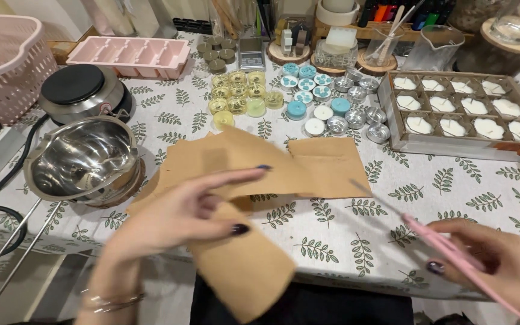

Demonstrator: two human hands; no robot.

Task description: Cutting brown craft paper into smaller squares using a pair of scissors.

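Left hand (179,216): blurred, fingers stretched flat over the brown paper (254,174), thumb beneath a fold; grip looks released, resting rather than pinching.
Right hand (501,265): grip clenched around pink scissors (446,250), blades pointing up-left toward the paper's right edge.
Brown paper: lying creased on the leaf-print surface (452,192), one flap hanging over the near edge.
Steel pouring pot (82,157): left of the paper, long handle reaching toward the viewer.
Hot plate (82,90): just behind the pot.
Small candle cups (299,96): clustered beyond the paper.
Tray of white candles (458,111): far right.
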